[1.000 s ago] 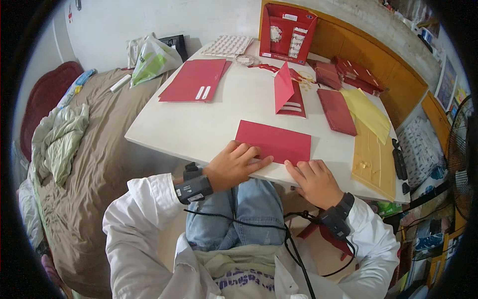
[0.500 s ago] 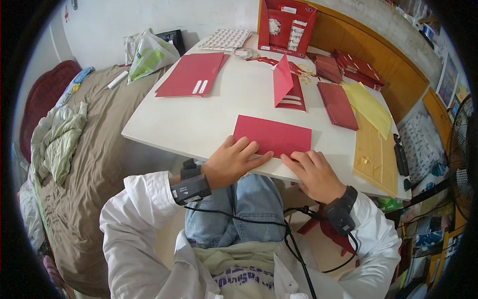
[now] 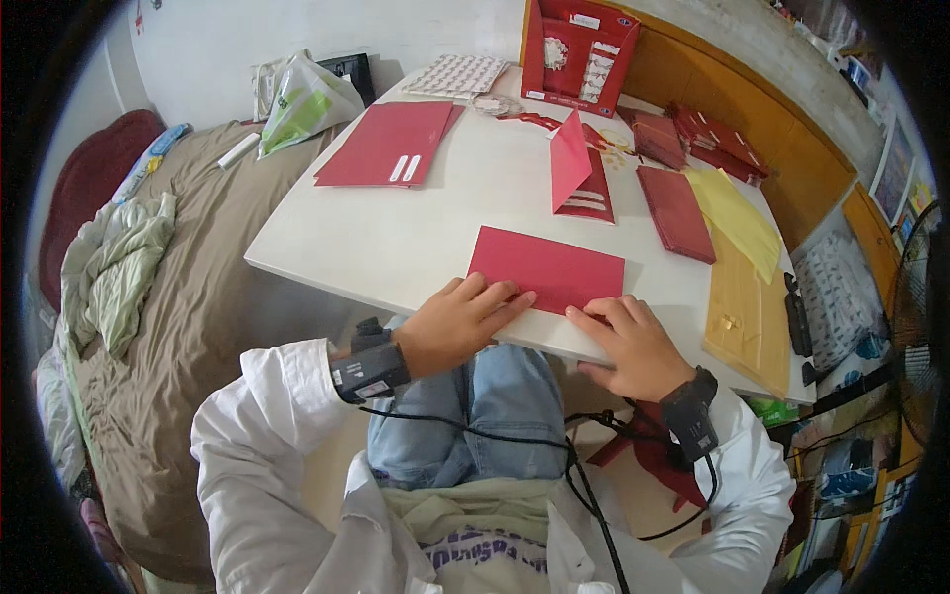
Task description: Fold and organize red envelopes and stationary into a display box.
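A flat red card lies near the front edge of the white table, directly before me. My left hand rests on its near left part, fingers stretched along the near edge. At the near right corner, my right hand touches the card with its fingertips, fingers apart and slightly bent. Neither hand grips anything. Beyond the card stands a half-open folded red card, white strips on its lower part. Several larger red sheets lie stacked at the far left.
A red display box stands at the back beside a white tray of small pieces. Bundled red cards, yellow paper and a tan sheet lie at right. Black cables hang from my wrists across my lap.
My left fingers have drawn closer together along the card's near edge. My right hand has shifted very slightly. The card stays nearly in place, and the whole view has moved a little.
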{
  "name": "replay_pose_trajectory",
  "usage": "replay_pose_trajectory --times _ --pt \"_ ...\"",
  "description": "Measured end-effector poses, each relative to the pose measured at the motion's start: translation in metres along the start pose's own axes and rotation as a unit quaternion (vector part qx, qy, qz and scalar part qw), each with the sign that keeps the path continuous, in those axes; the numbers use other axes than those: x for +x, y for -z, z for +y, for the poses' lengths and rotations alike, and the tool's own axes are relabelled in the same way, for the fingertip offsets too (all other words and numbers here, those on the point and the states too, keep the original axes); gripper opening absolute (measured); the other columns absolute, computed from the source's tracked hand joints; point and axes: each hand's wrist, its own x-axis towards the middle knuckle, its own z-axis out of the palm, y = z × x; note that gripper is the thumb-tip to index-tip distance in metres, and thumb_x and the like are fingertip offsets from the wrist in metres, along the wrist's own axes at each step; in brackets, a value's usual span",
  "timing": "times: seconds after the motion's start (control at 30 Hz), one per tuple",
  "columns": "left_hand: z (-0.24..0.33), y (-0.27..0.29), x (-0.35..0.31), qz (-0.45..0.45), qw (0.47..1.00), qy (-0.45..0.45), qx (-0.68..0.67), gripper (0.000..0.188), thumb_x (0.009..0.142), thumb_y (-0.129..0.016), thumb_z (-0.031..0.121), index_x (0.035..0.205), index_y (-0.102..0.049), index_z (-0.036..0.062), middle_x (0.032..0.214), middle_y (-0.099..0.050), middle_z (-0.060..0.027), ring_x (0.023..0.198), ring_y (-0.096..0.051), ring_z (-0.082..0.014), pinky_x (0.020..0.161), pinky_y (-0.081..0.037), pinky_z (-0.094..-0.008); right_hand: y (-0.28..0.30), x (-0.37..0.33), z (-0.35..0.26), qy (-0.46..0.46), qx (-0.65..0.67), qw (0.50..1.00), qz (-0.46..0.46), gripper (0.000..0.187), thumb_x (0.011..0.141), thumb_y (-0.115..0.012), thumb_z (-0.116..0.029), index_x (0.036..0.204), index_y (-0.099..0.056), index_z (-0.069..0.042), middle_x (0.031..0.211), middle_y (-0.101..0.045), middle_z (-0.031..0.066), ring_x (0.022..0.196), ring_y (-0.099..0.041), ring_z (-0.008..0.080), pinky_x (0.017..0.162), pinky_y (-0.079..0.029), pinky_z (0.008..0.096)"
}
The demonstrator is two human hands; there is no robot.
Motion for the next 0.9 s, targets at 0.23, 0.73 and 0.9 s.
replay_pose_trajectory --times 0.23,0.73,0.9 --pt "0.003 0.0 -0.007 0.033 0.999 0.011 -0.04 0.062 0.074 -0.062 0.011 0.132 -0.04 0.0029 0.124 -0.044 -0.0151 0.104 -0.047 -0.0304 0.094 -0.04 -0.0394 0.0 -0.005 -0.003 0.005 -0.021 0.999 0.029 0.059 0.067 -0.071 -0.02 0.12 -0.052 -0.004 0.109 -0.052 0.0073 0.09 -0.051 0.0245 0.08 -0.046 0.0338" --pt "-0.023 0.022 0.019 -0.032 0.98 0.191 -0.049 0.069 0.081 -0.051 0.06 0.113 -0.05 -0.0018 0.107 -0.049 -0.0199 0.099 -0.051 -0.0357 0.088 -0.041 -0.0429 0.006 0.025 -0.019 0.13 0.186 0.974 0.019 0.044 0.077 -0.068 -0.026 0.112 -0.056 -0.002 0.108 -0.056 0.0141 0.101 -0.055 0.0306 0.088 -0.045 0.0373" --pt "-0.057 0.007 0.037 -0.041 0.974 0.221 0.02 0.079 0.078 -0.05 0.066 0.119 -0.048 -0.0017 0.107 -0.05 -0.0231 0.096 -0.053 -0.0381 0.087 -0.041 -0.0428 0.016 0.031 -0.001 0.11 0.139 0.982 0.065 0.039 0.077 -0.067 -0.022 0.11 -0.057 -0.003 0.108 -0.057 0.0134 0.1 -0.056 0.0305 0.088 -0.045 0.0386"
